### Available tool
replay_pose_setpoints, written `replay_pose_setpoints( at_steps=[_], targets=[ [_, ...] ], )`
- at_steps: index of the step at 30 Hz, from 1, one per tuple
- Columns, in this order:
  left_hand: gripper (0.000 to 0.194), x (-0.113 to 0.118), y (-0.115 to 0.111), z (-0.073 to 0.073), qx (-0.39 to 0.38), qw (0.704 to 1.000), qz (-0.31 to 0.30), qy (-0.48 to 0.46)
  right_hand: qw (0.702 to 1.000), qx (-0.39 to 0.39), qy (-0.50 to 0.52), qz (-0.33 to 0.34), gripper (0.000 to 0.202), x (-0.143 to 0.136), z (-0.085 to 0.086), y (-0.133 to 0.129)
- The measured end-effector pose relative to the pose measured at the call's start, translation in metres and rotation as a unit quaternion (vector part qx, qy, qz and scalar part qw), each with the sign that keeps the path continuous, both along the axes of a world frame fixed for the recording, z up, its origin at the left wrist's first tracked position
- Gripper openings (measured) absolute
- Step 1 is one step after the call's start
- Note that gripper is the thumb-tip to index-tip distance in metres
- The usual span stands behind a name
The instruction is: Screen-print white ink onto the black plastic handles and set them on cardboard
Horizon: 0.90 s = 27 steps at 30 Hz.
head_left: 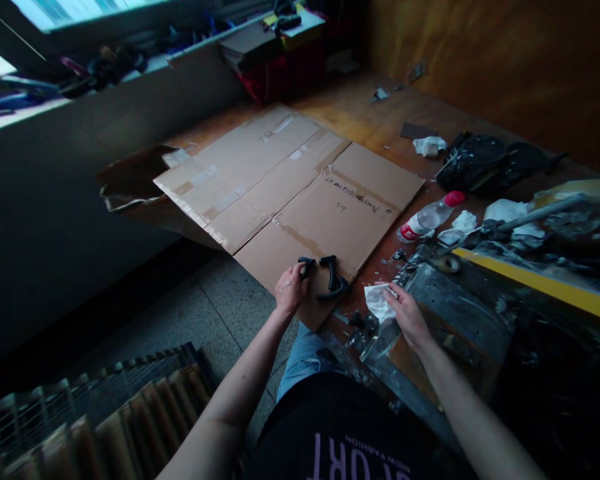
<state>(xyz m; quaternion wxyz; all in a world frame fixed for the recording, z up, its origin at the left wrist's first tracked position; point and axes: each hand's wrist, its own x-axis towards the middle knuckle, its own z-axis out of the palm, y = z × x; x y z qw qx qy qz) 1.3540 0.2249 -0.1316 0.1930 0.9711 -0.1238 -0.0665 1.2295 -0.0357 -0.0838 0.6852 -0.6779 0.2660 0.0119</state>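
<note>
My left hand (291, 288) is closed around a small black curved part (307, 267) at the near end of a flattened cardboard sheet (300, 180). Right beside it on the cardboard lie black curved pieces (333, 283), shaped like handles; whether they are joined I cannot tell. My right hand (407, 313) pinches a crumpled white tissue (379, 301) above the bench's near edge, over a dark, stained plate (430, 300). Handwriting in dark ink runs across the cardboard.
To the right stand a plastic bottle with a red cap (430, 217), a yellow-edged bar (540, 283) and dark paint-spattered tools (480, 160). Red boxes (280, 73) sit at the back. A rack of upright boards (130, 427) stands at lower left.
</note>
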Motion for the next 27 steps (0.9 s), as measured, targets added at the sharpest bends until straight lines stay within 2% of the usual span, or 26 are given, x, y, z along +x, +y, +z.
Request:
replay_pose_setpoints(
  at_steps=[4,8,13,19,23,27],
  targets=[
    [0.040,-0.011,-0.020,0.001,0.006,1.000,-0.011,-0.004,0.996,0.044,-0.006,-0.078,0.058,-0.032,0.008,-0.006],
    [0.043,-0.023,-0.038,0.003,0.009,1.000,-0.020,-0.012,0.994,0.045,-0.012,-0.102,0.058,-0.057,0.013,-0.009],
    [0.079,-0.037,-0.054,0.003,0.093,0.991,-0.092,-0.037,0.987,0.044,-0.031,-0.149,0.058,-0.085,0.017,-0.008],
    [0.067,-0.031,-0.063,-0.001,0.139,0.987,-0.066,-0.045,0.973,0.085,-0.074,-0.202,0.051,-0.124,0.035,-0.012],
    [0.067,-0.020,-0.063,-0.004,0.118,0.991,-0.067,-0.017,0.955,0.098,-0.087,-0.265,0.045,-0.167,0.037,-0.032],
    [0.069,-0.018,-0.051,-0.001,0.069,0.995,-0.051,0.049,0.923,0.085,-0.084,-0.367,0.046,-0.216,0.030,-0.075]
  ],
)
